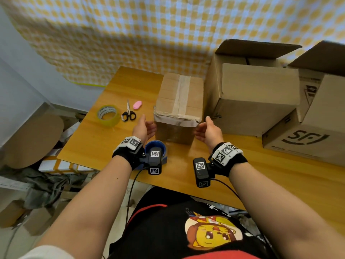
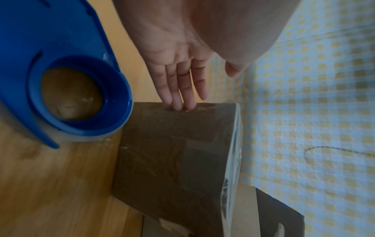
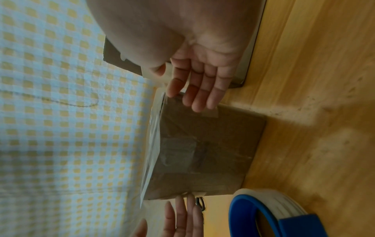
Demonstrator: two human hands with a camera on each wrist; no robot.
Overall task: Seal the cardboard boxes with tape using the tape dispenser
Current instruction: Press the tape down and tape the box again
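Observation:
A small cardboard box (image 1: 179,107) stands mid-table, with a tape strip along its top and clear tape over its near top edge. My left hand (image 1: 147,126) is open at the box's left side; in the left wrist view its straight fingertips (image 2: 180,104) touch the edge of the box (image 2: 174,152). My right hand (image 1: 203,128) is open at the right side, its fingers (image 3: 201,96) reaching the taped corner of the box (image 3: 207,152). The blue tape dispenser (image 1: 158,146) lies on the table under my left wrist, partly hidden by the wrist camera.
A clear tape roll (image 1: 108,115), black scissors (image 1: 128,113) and a pink cutter (image 1: 137,105) lie left of the box. A large open carton (image 1: 252,98) and a printed carton (image 1: 306,135) crowd the right. The table's left edge (image 1: 84,124) drops to clutter.

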